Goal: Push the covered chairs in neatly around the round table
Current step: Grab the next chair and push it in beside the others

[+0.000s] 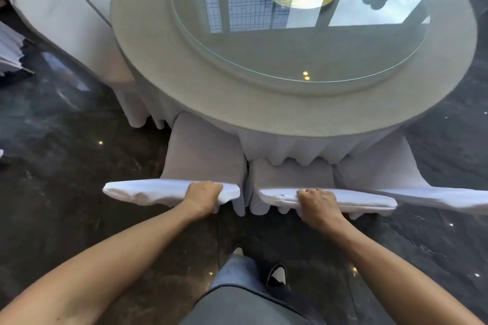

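A round table [184, 79] with a pale cloth and a glass turntable [298, 42] fills the upper middle. Two white-covered chairs stand side by side at its near edge, seats partly under the tablecloth skirt. My left hand [203, 194] grips the top of the left chair's back [148, 191]. My right hand [317, 202] grips the top of the middle chair's back [364, 200]. A third covered chair [446, 199] stands just to the right, its back touching the middle one. Two more covered chairs [60, 16] stand at the table's left side.
The floor [66, 166] is dark, glossy stone. A stack of white cloth or paper [10, 53] lies at the far left edge. My legs and a black-and-white shoe [277, 274] are directly behind the two chairs.
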